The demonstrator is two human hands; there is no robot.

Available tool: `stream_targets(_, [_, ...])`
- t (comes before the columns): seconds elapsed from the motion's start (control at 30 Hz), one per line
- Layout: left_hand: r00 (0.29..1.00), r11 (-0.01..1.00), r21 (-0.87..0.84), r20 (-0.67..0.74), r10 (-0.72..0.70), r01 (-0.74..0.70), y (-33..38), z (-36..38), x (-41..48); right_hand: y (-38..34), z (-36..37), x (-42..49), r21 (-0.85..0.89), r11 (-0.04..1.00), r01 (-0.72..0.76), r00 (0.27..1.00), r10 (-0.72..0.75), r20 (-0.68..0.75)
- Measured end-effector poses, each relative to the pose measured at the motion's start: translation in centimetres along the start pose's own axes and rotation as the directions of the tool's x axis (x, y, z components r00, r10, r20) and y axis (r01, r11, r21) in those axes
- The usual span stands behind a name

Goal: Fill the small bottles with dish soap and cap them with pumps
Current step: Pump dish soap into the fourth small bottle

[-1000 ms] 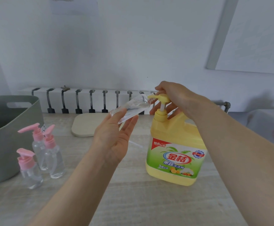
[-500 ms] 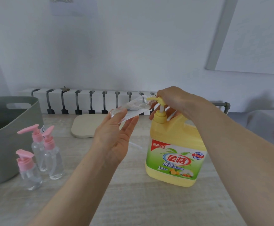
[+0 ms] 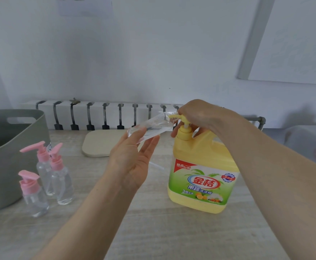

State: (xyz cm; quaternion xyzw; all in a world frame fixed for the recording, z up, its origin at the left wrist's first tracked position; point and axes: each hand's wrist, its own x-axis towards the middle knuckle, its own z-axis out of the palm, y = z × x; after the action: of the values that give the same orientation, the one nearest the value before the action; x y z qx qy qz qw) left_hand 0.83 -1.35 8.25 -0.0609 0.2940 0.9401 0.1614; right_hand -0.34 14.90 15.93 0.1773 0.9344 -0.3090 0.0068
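Pressing down now: the right hand (image 3: 200, 115), fingers curled over the yellow pump head (image 3: 179, 118), has driven it lower than a second ago, and only a sliver of white stem shows above the collar of the soap jug (image 3: 200, 175). The jug stands on the table (image 3: 153, 231) at 4 o'clock from mid-view. The left hand (image 3: 132, 162), near the centre, pinches the small bottle (image 3: 149, 128) between thumb and nearly straight fingers. The bottle is tilted, its mouth aimed toward 2 o'clock and right at the nozzle, and that hand has barely shifted. So a stroke of soap is probably going in, though how much has collected in the clear bottle is not readable. Over at 8 o'clock, three capped bottles (image 3: 59, 177) with pink pumps stand beside the grey tub (image 3: 7, 160), apparently finished. This one looks like the last to fill, and its pump is yet to go on.
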Motion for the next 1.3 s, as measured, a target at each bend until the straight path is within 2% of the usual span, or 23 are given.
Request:
stream_targets(0.2, [1.000,1.000,-0.007,0.004,-0.001,0.001,0.0,0.1,-0.1,0.7,-0.1,-0.1,0.161,0.986,0.038,0.998,-0.030,-0.050])
stream_targets(0.33, [1.000,1.000,-0.012,-0.001,0.009,-0.009,0.3,0.5,-0.2,1.1,-0.7,-0.8,0.285,0.956,0.065,0.996,-0.082,0.047])
stream_targets(0.53, [1.000,1.000,0.001,-0.006,0.008,-0.008,0.5,0.6,-0.1,1.5,-1.2,-0.5,0.410,0.911,0.045,0.996,-0.073,0.052])
stream_targets(0.7, [1.000,1.000,0.004,-0.005,0.008,-0.008,0.4,0.6,-0.1,1.4,-1.0,-0.7,0.384,0.921,0.061,0.997,-0.073,0.018])
stream_targets(0.93, [1.000,1.000,0.005,-0.003,0.011,-0.011,0.4,0.7,-0.2,0.9,-0.6,-1.2,0.217,0.974,0.070,0.996,-0.055,-0.074])
stream_targets(1.3, [1.000,1.000,0.004,0.002,0.006,-0.006,0.3,0.5,-0.1,0.4,-0.8,-1.8,0.030,0.998,0.051,0.998,-0.050,-0.023])
